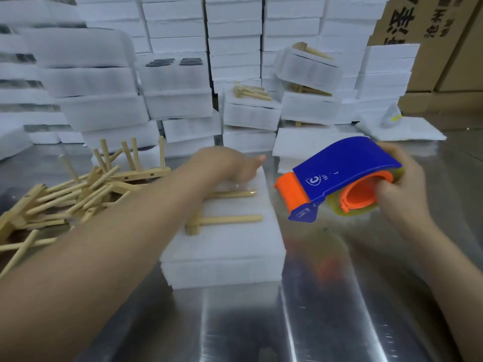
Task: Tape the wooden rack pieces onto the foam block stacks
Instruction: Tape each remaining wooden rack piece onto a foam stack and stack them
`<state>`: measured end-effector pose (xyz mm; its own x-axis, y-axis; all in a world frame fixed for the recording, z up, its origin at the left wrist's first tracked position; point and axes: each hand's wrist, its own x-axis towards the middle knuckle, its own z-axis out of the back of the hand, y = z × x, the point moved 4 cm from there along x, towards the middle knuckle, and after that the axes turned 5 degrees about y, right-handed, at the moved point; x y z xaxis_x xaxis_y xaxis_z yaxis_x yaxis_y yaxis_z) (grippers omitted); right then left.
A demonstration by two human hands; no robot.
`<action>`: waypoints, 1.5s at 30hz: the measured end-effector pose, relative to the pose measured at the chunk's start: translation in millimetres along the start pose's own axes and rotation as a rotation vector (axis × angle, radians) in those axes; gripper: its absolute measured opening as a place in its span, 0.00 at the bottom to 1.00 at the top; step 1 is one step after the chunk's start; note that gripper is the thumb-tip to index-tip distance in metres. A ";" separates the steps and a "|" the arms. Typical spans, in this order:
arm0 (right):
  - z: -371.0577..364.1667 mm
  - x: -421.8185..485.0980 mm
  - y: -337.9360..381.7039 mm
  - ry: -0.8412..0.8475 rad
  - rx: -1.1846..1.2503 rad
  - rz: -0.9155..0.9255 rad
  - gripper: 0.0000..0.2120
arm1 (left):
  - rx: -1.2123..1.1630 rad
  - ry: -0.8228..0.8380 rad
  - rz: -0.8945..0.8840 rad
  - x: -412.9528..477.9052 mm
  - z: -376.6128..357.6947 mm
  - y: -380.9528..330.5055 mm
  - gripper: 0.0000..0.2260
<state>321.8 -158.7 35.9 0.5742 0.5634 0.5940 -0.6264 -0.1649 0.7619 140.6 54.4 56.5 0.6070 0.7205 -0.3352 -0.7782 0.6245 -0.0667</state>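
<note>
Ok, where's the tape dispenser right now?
Head view, right of centre: the tape dispenser is in the right hand, held above the table just right of the foam stack.

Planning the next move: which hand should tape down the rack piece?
Right: the right hand grips the tape dispenser beside the foam block; the left hand rests over the rack piece.

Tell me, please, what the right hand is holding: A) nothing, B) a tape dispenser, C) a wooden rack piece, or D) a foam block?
B: the right hand grips the blue and orange tape dispenser, fingers curled into its roll core, to the right of the foam block stack.
</note>
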 end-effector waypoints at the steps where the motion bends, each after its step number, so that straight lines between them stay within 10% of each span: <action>1: 1.3 0.4 -1.2 -0.014 0.010 0.001 0.26 | -0.067 -0.037 -0.071 0.4 -2.4 -12.6 0.26; 20: 92.7 -14.8 -52.1 -0.061 -0.218 -0.131 0.36 | -0.063 -0.306 -0.185 -0.6 -27.8 -37.8 0.29; 26: 71.8 -19.8 -41.4 -0.114 -0.186 -0.053 0.41 | 0.278 -0.736 -0.414 -34.2 -9.6 -68.2 0.25; 33: 74.0 -20.1 -41.8 -0.148 -0.188 0.030 0.41 | -0.364 -0.231 -0.379 -17.5 -34.8 -100.9 0.15; 45: 64.8 -21.9 -35.7 -0.101 -0.194 0.103 0.37 | -0.118 -0.583 -0.574 -39.1 -35.7 -110.2 0.07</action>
<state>365.7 -217.7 12.4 0.5453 0.4666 0.6964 -0.7684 -0.0536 0.6377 196.8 -53.3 43.4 0.8763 0.3601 0.3199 -0.3136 0.9306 -0.1885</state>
